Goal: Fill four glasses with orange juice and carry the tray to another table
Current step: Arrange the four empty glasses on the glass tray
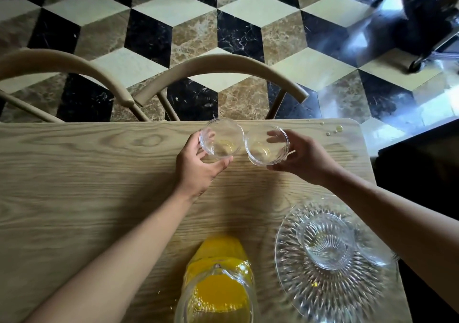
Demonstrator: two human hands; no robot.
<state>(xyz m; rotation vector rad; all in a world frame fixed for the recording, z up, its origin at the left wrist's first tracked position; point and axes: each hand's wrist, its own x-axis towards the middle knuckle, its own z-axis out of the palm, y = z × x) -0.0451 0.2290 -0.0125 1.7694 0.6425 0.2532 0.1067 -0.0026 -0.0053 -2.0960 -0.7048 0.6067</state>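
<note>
Two clear empty glasses stand side by side near the far edge of the wooden table [74, 173]. My left hand [198, 168] grips the left glass [221, 138]. My right hand [303, 158] grips the right glass [267, 146]. A glass jug of orange juice [218, 285] stands at the near edge, between my forearms. To its right lies a round cut-glass tray [310, 293] with an empty glass [326, 242] on it. A second glass [377, 255] on the tray is partly hidden by my right forearm.
Two beige curved chair backs [223, 66] stand just beyond the table's far edge. A few drops of liquid [335, 130] lie at the far right corner. The floor is patterned tile; a dark wheeled object [422, 36] is at the upper right.
</note>
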